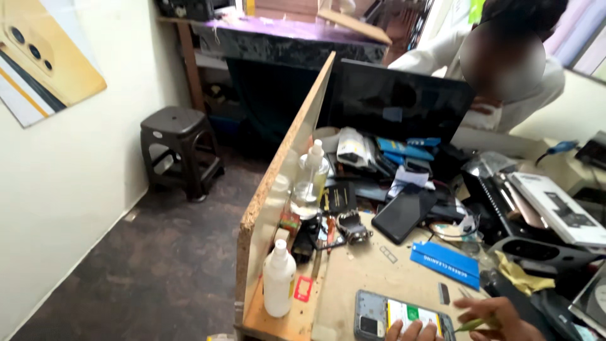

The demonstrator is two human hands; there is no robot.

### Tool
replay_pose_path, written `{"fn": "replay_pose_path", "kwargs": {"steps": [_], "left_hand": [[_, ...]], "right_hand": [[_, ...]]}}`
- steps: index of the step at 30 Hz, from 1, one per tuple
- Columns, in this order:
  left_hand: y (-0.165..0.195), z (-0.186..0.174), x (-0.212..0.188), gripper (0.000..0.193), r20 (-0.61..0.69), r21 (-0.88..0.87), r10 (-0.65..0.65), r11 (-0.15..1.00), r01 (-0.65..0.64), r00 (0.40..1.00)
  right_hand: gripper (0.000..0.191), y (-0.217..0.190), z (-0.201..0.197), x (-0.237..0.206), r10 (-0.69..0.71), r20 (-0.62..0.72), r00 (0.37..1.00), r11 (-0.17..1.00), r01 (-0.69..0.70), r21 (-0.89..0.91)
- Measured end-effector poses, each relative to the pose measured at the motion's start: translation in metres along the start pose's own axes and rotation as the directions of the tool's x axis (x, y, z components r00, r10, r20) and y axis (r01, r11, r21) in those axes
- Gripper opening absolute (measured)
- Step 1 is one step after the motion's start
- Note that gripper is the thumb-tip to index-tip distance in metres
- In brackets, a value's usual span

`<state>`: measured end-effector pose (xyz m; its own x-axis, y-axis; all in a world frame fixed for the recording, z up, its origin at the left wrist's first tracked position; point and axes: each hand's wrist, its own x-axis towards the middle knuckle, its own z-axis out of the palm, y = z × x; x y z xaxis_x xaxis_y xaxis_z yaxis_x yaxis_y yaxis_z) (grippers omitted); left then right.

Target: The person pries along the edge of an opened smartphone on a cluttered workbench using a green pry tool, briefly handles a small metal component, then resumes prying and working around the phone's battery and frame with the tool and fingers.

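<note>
An opened phone (pixel 379 314) with its back removed and a yellow-and-white battery showing lies at the near edge of the wooden bench (pixel 369 268). Only the fingertips of my left hand (pixel 411 331) show at the bottom edge, pressing on the phone's lower side. My right hand (pixel 502 317) is just right of the phone and pinches a thin green tool (pixel 469 326) whose tip points toward it.
A white squeeze bottle (pixel 278 278) and a clear bottle (pixel 311 180) stand along a chipboard partition (pixel 284 165). A black phone (pixel 404 213), blue card (pixel 445 259), yellow cloth (pixel 519 275), white box (pixel 555 208) and dark monitor (pixel 398 101) crowd the bench. Another person (pixel 524 95) sits behind it. A stool (pixel 180 148) stands left.
</note>
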<state>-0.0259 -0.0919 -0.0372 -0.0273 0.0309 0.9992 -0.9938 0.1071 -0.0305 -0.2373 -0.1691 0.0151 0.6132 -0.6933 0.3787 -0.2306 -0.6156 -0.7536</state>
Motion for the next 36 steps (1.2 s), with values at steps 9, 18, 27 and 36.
{"fn": "replay_pose_path", "kwargs": {"steps": [9, 18, 27, 36], "left_hand": [[-0.013, -0.038, 0.033, 0.045, 0.608, -0.378, 0.027, 0.889, 0.260, 0.793], [-0.010, -0.098, 0.039, 0.050, 0.773, -0.373, 0.074, 0.857, 0.356, 0.631], [-0.015, -0.102, 0.057, 0.049, 0.767, -0.373, 0.074, 0.859, 0.349, 0.637], [-0.015, -0.100, 0.050, 0.050, 0.781, -0.361, 0.078, 0.866, 0.347, 0.619]], "right_hand": [[0.040, -0.042, 0.011, 0.017, 0.050, -0.108, 0.993, 0.865, -0.097, -0.493], [0.041, -0.140, 0.033, 0.004, 0.135, -0.245, 0.960, 0.850, -0.239, -0.469], [0.038, -0.168, 0.024, 0.010, 0.023, -0.035, 0.999, 0.935, -0.034, -0.354], [0.041, -0.154, 0.027, 0.011, 0.196, -0.106, 0.975, 0.849, -0.223, -0.479]]}}
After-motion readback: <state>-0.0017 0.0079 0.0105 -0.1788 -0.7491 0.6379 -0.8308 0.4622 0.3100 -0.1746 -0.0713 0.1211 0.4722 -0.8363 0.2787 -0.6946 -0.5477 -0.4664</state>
